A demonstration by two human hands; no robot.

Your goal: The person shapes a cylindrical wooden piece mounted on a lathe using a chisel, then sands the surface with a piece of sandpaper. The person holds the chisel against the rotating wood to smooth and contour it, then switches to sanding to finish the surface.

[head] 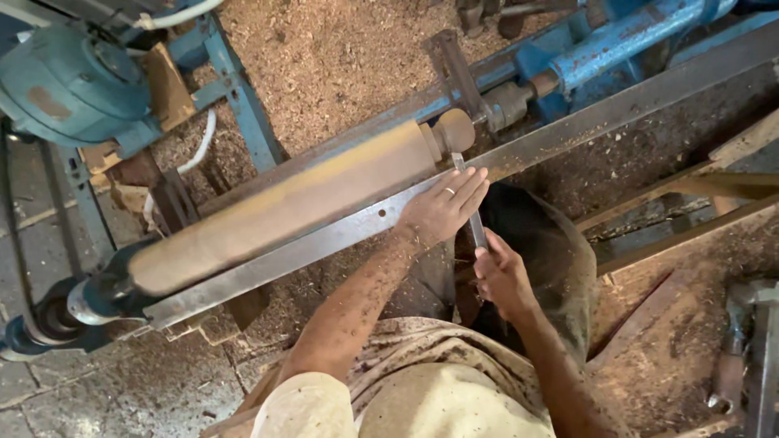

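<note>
A long wooden cylinder (284,207) is mounted in a blue lathe and looks blurred as if it spins; its right end is shaped into a rounded knob (454,130). A metal chisel (471,212) lies across the long steel tool rest (324,243), its tip at the groove beside the knob. My left hand (442,207), with a ring on one finger, presses flat on the chisel blade over the rest. My right hand (501,276) grips the chisel's lower end, close to my body.
The blue lathe motor (69,81) sits at the upper left and the blue tailstock (600,45) at the upper right. Sawdust (341,57) covers the floor behind. Wooden boards (714,186) and metal tools (746,341) lie to the right.
</note>
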